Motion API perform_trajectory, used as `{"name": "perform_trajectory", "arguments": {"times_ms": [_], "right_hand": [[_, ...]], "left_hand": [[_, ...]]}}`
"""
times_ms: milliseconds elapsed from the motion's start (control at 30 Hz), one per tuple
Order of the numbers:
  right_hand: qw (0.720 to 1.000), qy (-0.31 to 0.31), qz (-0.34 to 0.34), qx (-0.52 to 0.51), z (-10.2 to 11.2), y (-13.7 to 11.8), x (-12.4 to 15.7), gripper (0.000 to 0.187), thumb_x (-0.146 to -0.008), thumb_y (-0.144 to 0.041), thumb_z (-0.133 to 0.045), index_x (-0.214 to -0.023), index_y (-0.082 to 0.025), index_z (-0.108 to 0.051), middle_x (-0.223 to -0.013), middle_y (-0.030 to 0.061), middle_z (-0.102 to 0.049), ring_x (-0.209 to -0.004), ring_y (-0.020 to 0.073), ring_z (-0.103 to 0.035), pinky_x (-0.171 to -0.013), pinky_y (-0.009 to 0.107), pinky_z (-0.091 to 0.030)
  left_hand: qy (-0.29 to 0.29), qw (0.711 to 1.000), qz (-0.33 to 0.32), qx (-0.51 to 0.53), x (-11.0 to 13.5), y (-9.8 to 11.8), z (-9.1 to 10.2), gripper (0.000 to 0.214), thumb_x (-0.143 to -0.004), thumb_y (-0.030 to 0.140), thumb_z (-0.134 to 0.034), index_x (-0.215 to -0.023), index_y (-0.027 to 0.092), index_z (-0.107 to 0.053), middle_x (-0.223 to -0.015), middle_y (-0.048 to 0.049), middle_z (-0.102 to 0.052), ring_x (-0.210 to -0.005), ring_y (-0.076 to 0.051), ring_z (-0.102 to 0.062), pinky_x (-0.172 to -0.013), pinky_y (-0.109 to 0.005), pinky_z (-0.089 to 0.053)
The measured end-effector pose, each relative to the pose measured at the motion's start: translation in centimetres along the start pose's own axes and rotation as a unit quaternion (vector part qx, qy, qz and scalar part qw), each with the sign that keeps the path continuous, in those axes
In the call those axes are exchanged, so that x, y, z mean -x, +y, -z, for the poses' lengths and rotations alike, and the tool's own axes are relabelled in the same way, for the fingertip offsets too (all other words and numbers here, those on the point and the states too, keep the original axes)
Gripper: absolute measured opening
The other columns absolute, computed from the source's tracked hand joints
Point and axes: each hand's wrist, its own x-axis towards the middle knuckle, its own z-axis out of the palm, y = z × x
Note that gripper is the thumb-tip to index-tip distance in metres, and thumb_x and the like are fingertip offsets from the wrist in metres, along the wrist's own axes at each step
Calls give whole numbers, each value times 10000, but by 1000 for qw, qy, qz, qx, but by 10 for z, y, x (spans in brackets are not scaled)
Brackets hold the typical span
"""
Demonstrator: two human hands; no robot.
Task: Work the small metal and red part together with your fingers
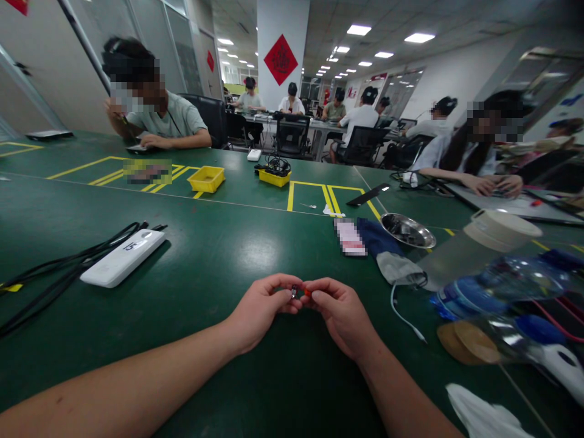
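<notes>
Just above the green table (205, 243), my two hands meet at the fingertips. My left hand (260, 310) pinches a small shiny metal piece (294, 292), too tiny to identify. Between the thumb and forefinger of my right hand (342, 313) sits a small red-orange piece (307, 292). The two pieces are side by side; fingers partly cover them, so I cannot tell whether they are joined.
A white power bank (125, 255) and black cables (68, 274) lie left. Rightward are a metal bowl (426, 237) of dark bits, a tumbler (456, 249), bottles (483, 286) and white tissue (479, 413). A yellow tray (207, 180) stands farther back; people sit around the tables.
</notes>
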Motion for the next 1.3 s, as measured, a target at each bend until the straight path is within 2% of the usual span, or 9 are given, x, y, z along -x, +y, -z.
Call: {"name": "perform_trajectory", "arguments": {"times_ms": [367, 700, 1033, 1300], "right_hand": [[999, -11, 13, 50, 3, 2, 0, 109, -749, -210, -723, -855, -186, -717, -818, 31, -701, -754, 161, -648, -772, 323, -486], [999, -14, 10, 31, 3, 2, 0, 105, -767, -219, -698, -864, -188, -725, -913, 52, -709, -794, 173, -650, -812, 352, -491], [999, -16, 18, 41, 2, 2, 1, 96, -751, -190, -691, -845, -183, -715, -1007, 58, -710, -804, 164, -653, -819, 345, -503], [998, -6, 20, 57, 3, 3, 0, 115, -731, -220, -730, -843, -195, -717, -825, 30, -699, -729, 160, -636, -755, 325, -480]], "left_hand": [[25, 1000, 14, 2, -1, -2, 2, 259, -865, 243, -579, -1097, 142, -636, -860, -80, -695, -708, -128, -667, -669, -238, -542], [40, 998, 39, 37, -1, 2, 0, 276, -832, 133, -533, -1088, 102, -632, -847, -112, -703, -747, -153, -681, -757, -290, -553], [24, 999, 2, -28, 1, 2, -2, 292, -810, 170, -627, -1098, 129, -603, -887, -77, -677, -766, -130, -649, -723, -255, -529], [36, 999, 12, 16, 0, 2, -2, 236, -852, 218, -582, -1075, 140, -571, -924, -72, -647, -743, -137, -670, -682, -263, -538]]}}
